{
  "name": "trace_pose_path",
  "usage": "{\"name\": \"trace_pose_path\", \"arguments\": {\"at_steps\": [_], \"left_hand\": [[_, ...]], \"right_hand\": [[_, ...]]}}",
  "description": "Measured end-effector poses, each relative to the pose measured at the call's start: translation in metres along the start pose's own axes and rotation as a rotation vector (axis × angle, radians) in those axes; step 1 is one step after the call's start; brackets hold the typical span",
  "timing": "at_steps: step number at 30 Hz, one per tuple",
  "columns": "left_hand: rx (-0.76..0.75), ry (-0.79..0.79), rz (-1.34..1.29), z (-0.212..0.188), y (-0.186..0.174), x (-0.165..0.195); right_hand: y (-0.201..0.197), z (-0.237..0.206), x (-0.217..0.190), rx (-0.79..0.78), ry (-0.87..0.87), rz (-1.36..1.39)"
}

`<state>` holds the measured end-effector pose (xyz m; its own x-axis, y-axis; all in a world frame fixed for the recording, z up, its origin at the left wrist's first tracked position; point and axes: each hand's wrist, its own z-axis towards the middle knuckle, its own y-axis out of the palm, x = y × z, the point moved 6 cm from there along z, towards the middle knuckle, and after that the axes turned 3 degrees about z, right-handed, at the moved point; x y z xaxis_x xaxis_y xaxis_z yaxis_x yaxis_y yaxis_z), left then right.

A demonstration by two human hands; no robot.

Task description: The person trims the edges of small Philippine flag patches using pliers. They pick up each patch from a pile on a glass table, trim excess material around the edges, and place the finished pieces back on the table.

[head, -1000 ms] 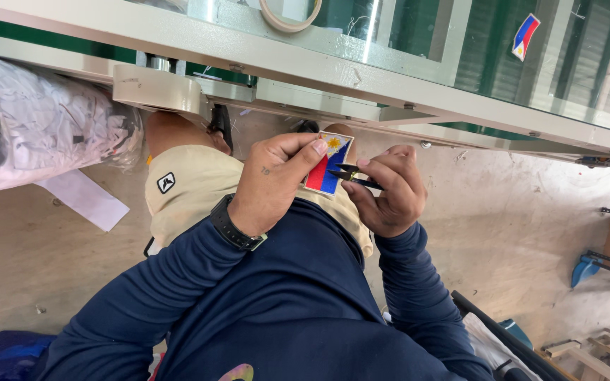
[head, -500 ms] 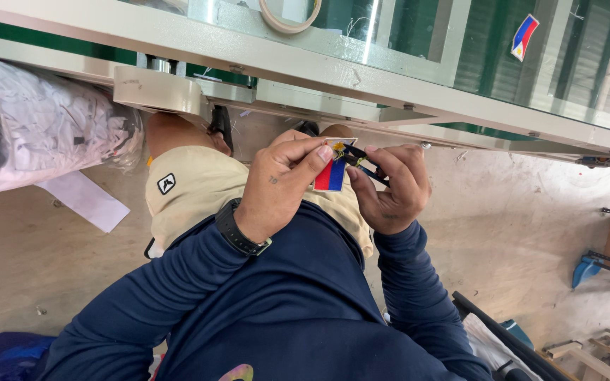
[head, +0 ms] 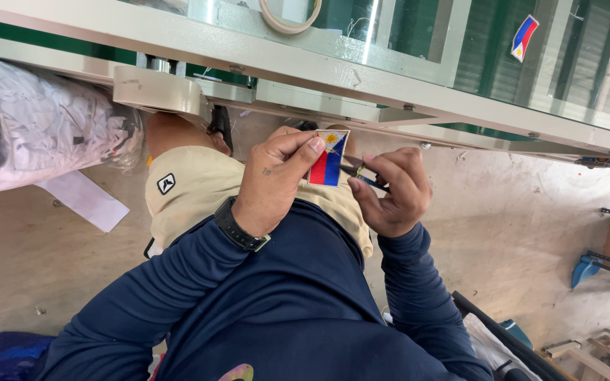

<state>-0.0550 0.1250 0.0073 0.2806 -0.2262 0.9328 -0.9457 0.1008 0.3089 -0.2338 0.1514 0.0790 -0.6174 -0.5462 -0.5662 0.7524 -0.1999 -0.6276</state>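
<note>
My left hand [head: 274, 180] pinches a small embroidered flag patch [head: 328, 159], red, blue and white with a yellow sun, and holds it upright over my lap. My right hand [head: 392, 190] grips small thread snips [head: 359, 173], with their tips touching the patch's right edge. Both arms wear dark blue sleeves, and a black watch sits on my left wrist. My lap in tan shorts lies below the hands.
A glass-topped table [head: 418, 92] with a pale metal frame runs across the top; a second flag patch [head: 524, 37] and a tape roll [head: 287, 17] lie on it. A clear bag of white scraps [head: 37, 120] sits at left. Concrete floor lies below.
My left hand has turned the patch from tilted to upright and shifted it slightly. The snips in my right hand have stayed at its edge.
</note>
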Motion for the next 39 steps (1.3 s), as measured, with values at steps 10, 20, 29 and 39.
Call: {"name": "trace_pose_path", "arguments": {"at_steps": [10,20,29,39], "left_hand": [[-0.063,-0.071,-0.115,-0.001,0.006,-0.007],[-0.027,0.093,0.102,-0.006,0.004,0.017],[-0.021,0.043,0.053,0.0,0.003,0.006],[-0.007,0.066,0.208,0.007,-0.003,-0.015]], "right_hand": [[0.003,0.004,0.002,-0.073,0.029,-0.035],[0.003,-0.003,0.017,-0.103,0.159,0.067],[0.015,-0.029,0.074,0.361,0.513,1.009],[0.065,-0.021,0.054,-0.132,0.635,0.603]]}}
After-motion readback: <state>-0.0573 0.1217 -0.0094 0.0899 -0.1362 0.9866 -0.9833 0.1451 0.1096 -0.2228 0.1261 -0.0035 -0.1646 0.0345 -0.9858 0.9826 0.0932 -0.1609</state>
